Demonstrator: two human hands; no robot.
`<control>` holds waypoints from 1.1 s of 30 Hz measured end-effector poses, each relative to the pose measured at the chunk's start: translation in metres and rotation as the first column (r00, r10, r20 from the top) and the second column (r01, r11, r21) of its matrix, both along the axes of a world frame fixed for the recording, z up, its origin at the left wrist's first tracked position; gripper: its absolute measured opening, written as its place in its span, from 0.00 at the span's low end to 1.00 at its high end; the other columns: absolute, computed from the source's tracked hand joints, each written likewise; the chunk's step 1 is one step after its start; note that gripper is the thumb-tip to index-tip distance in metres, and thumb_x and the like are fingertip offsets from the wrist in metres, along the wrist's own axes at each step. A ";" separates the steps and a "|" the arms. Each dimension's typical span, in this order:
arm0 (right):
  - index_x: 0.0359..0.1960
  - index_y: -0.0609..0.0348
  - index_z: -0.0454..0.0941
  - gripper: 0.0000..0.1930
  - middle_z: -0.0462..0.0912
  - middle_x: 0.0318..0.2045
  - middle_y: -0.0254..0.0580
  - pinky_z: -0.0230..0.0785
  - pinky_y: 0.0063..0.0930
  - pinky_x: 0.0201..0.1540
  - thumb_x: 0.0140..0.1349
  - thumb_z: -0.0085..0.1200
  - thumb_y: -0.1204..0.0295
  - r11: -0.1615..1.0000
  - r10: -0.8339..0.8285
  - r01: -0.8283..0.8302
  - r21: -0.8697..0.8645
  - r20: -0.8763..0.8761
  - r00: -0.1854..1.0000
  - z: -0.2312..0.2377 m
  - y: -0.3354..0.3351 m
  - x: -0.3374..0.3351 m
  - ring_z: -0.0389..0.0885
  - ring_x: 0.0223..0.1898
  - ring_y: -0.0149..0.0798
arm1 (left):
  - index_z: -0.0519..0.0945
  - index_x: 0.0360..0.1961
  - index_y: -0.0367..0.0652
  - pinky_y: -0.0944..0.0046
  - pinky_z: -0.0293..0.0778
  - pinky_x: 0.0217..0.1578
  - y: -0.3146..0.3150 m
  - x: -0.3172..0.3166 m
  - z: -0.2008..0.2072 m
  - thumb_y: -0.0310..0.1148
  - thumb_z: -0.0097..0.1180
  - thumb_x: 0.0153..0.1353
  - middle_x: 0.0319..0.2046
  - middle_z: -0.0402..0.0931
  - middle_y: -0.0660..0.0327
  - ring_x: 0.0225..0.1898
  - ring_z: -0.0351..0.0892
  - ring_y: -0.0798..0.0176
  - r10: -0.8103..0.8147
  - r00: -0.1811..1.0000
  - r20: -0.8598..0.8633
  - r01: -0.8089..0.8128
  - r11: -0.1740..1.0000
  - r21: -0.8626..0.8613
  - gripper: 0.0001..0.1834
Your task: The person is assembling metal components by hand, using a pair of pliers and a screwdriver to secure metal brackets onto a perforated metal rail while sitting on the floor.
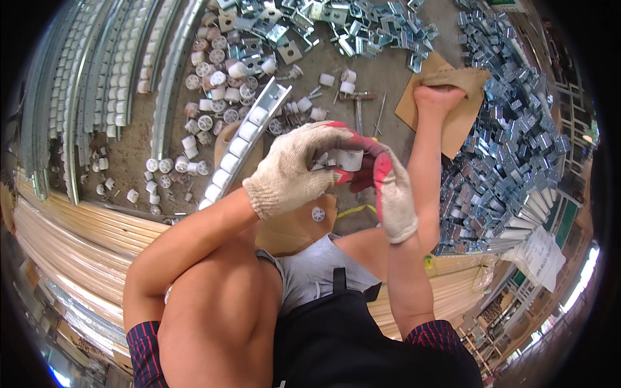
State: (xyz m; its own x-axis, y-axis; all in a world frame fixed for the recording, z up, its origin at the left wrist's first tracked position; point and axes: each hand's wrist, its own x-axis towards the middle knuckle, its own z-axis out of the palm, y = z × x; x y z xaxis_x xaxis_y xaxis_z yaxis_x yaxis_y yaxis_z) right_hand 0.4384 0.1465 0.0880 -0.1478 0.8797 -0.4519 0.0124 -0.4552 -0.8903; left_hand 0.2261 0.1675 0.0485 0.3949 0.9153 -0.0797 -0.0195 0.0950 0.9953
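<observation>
In cream work gloves with red fingertips, my hands meet above my lap. My left hand (291, 165) is closed around a small white plastic roller (350, 160), with more small pieces, partly hidden, in its palm. From the other side, the curled fingers of my right hand (396, 194) close against the same roller; its far fingertips are in shadow. Just left of my left hand, a metal channel rail (283, 90) fitted with a row of white rollers (239, 147) slants over the floor. A loose spoked wheel (317, 214) lies on cardboard below my hands.
Loose white rollers (218, 78) are heaped beyond the rail, and long roller rails (97, 84) stand at far left. A hammer (358, 107) lies ahead. Metal brackets (504, 129) pile up right and far (336, 26). My foot rests on cardboard (409, 107); long wrapped strips (77, 239) lie behind.
</observation>
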 end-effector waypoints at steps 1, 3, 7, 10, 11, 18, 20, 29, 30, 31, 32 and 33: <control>0.67 0.62 0.73 0.24 0.86 0.47 0.38 0.80 0.24 0.38 0.83 0.47 0.56 1.000 0.012 -0.011 0.014 -0.046 0.999 0.002 0.003 -0.007 0.87 0.41 0.30 | 0.83 0.61 0.42 0.56 0.75 0.66 0.002 -0.001 0.001 0.18 0.73 0.50 0.60 0.81 0.53 0.66 0.77 0.57 0.033 0.998 -0.061 -0.026 0.993 0.116 0.33; 0.68 0.59 0.72 0.21 0.84 0.50 0.36 0.81 0.24 0.39 0.83 0.47 0.59 1.000 -0.005 0.007 0.014 -0.117 0.993 0.007 0.007 -0.020 0.87 0.43 0.29 | 0.85 0.60 0.44 0.49 0.71 0.70 0.006 -0.004 0.008 0.18 0.73 0.48 0.65 0.78 0.49 0.74 0.70 0.47 0.058 0.993 -0.105 -0.036 0.980 0.195 0.33; 0.69 0.57 0.70 0.19 0.82 0.51 0.34 0.80 0.24 0.41 0.83 0.48 0.64 0.996 0.082 -0.088 -0.021 -0.204 0.975 0.009 0.015 -0.022 0.85 0.47 0.26 | 0.85 0.60 0.49 0.45 0.68 0.72 0.012 -0.004 0.018 0.17 0.66 0.47 0.65 0.79 0.52 0.74 0.69 0.42 0.110 0.974 -0.197 -0.036 0.937 0.347 0.34; 0.70 0.56 0.68 0.20 0.82 0.51 0.34 0.80 0.25 0.42 0.82 0.49 0.66 0.984 0.069 -0.114 -0.139 -0.294 0.953 0.018 0.016 -0.019 0.84 0.48 0.26 | 0.85 0.60 0.50 0.44 0.69 0.71 0.011 -0.007 0.020 0.22 0.68 0.48 0.64 0.80 0.52 0.73 0.71 0.41 0.113 0.960 -0.257 0.004 0.910 0.415 0.33; 0.71 0.55 0.67 0.21 0.81 0.51 0.33 0.79 0.25 0.42 0.81 0.51 0.66 0.986 0.072 -0.112 -0.124 -0.284 0.956 0.016 0.015 -0.019 0.84 0.48 0.26 | 0.85 0.60 0.50 0.44 0.69 0.70 0.010 -0.007 0.021 0.24 0.70 0.48 0.64 0.80 0.53 0.71 0.72 0.41 0.111 0.957 -0.268 0.008 0.914 0.407 0.33; 0.67 0.56 0.71 0.18 0.82 0.45 0.31 0.75 0.19 0.36 0.80 0.52 0.65 0.989 0.004 -0.038 -0.145 -0.223 0.975 0.013 0.008 -0.022 0.81 0.37 0.22 | 0.86 0.57 0.48 0.47 0.72 0.65 0.010 -0.001 0.029 0.28 0.73 0.45 0.59 0.83 0.55 0.68 0.77 0.48 0.136 0.933 -0.332 0.055 0.860 0.507 0.32; 0.64 0.56 0.75 0.16 0.83 0.44 0.30 0.74 0.19 0.34 0.82 0.50 0.63 0.992 -0.057 0.031 -0.125 -0.213 0.975 -0.002 0.001 -0.020 0.81 0.37 0.21 | 0.85 0.57 0.47 0.48 0.74 0.61 0.010 0.005 0.025 0.29 0.73 0.45 0.59 0.83 0.55 0.66 0.78 0.49 0.158 0.925 -0.347 0.072 0.822 0.564 0.33; 0.59 0.56 0.81 0.27 0.87 0.43 0.34 0.78 0.21 0.31 0.83 0.41 0.46 0.941 -0.312 0.237 -0.242 -0.347 0.885 -0.023 -0.005 -0.039 0.87 0.34 0.27 | 0.84 0.60 0.46 0.47 0.70 0.66 0.006 -0.001 0.010 0.38 0.73 0.52 0.62 0.81 0.57 0.69 0.74 0.48 0.036 0.915 -0.402 0.199 0.827 0.526 0.31; 0.60 0.56 0.81 0.28 0.87 0.44 0.35 0.78 0.21 0.31 0.83 0.41 0.46 0.946 -0.294 0.218 -0.239 -0.350 0.889 -0.028 -0.004 -0.034 0.87 0.34 0.27 | 0.84 0.60 0.47 0.47 0.70 0.66 0.006 -0.001 0.009 0.38 0.73 0.52 0.62 0.81 0.57 0.69 0.74 0.48 0.026 0.919 -0.393 0.203 0.824 0.529 0.31; 0.61 0.56 0.80 0.28 0.88 0.45 0.36 0.78 0.22 0.31 0.82 0.41 0.46 0.951 -0.277 0.202 -0.236 -0.352 0.894 -0.032 -0.004 -0.028 0.87 0.34 0.28 | 0.84 0.60 0.48 0.47 0.70 0.66 0.007 0.001 0.008 0.38 0.73 0.53 0.63 0.81 0.57 0.69 0.74 0.48 0.034 0.915 -0.401 0.194 0.837 0.512 0.30; 0.63 0.55 0.79 0.27 0.88 0.46 0.36 0.79 0.22 0.32 0.82 0.41 0.46 0.964 -0.226 0.162 -0.211 -0.329 0.917 -0.054 -0.006 -0.012 0.87 0.35 0.29 | 0.84 0.60 0.48 0.46 0.70 0.67 0.009 0.004 0.006 0.39 0.72 0.54 0.63 0.80 0.56 0.70 0.73 0.47 0.041 0.911 -0.410 0.184 0.850 0.494 0.30; 0.64 0.54 0.78 0.27 0.88 0.47 0.37 0.79 0.23 0.32 0.82 0.42 0.47 0.970 -0.195 0.138 -0.199 -0.299 0.934 -0.057 -0.004 -0.011 0.87 0.35 0.29 | 0.84 0.60 0.49 0.46 0.70 0.67 0.010 0.003 0.004 0.39 0.72 0.55 0.63 0.80 0.56 0.70 0.73 0.47 0.053 0.903 -0.426 0.173 0.863 0.474 0.29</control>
State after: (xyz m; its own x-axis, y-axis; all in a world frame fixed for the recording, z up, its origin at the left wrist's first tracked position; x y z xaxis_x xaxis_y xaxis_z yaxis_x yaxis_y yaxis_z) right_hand 0.4274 0.1420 0.0308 -0.1648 0.8170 -0.5526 -0.3441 -0.5727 -0.7441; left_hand 0.2293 0.1777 0.0523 0.4838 0.8510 0.2042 0.3894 -0.4183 0.8206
